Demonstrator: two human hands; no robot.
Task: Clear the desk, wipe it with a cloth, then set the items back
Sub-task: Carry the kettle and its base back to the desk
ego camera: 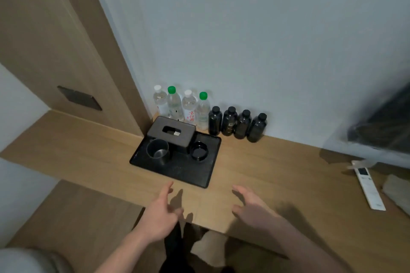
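Four clear water bottles (180, 105), four black bottles (237, 124), one tray (190, 172), one tissue box (172, 134), two cups (158, 150), one remote (369, 187).

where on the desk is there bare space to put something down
Bare wood lies left of the black tray, and between the tray and the white remote. It's crowded along the wall: clear bottles and dark bottles in a row.

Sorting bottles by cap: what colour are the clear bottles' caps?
Two white, two green, alternating; head view.

Left hand (158, 217) and right hand (251, 205) spread, empty — near black tray (188, 173), wooden desk (88, 153)
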